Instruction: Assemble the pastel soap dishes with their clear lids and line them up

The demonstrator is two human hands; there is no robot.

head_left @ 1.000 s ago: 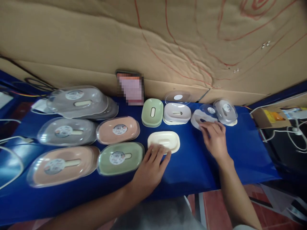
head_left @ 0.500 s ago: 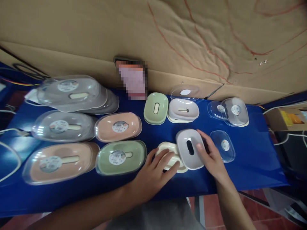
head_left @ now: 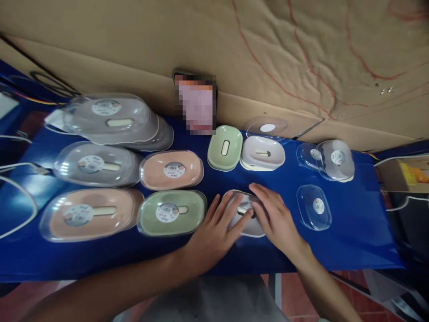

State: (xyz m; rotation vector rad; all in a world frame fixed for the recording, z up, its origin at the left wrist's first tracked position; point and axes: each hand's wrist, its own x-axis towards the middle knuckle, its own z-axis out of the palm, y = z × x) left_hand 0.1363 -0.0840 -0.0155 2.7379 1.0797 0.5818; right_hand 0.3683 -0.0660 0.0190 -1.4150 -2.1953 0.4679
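Observation:
A pale grey soap dish tray [head_left: 252,229] with a dark slot lies on the table in front of me, covering the cream base, which is now hidden. My left hand [head_left: 217,228] rests on its left side, fingers spread over the top. From the right, my right hand [head_left: 278,219] holds the tray, its thumb on the top and its fingers along the far edge. Behind them stand a green soap dish [head_left: 233,138] and another pale grey dish [head_left: 279,150] on a cream base. Right of my hands lies a clear lid [head_left: 306,210] with a round label.
Lidded dishes stand at the left: a pink one [head_left: 63,232], a green one [head_left: 147,219], a peach one [head_left: 150,170] and stacked grey ones [head_left: 140,116]. More clear lids and a grey dish [head_left: 345,167] are at the right. A phone [head_left: 197,105] leans against the cardboard wall [head_left: 117,44].
My right hand has moved left with the grey tray, which now sits over the cream base. My left hand has stayed there, its fingers now on the tray. The view has shifted slightly.

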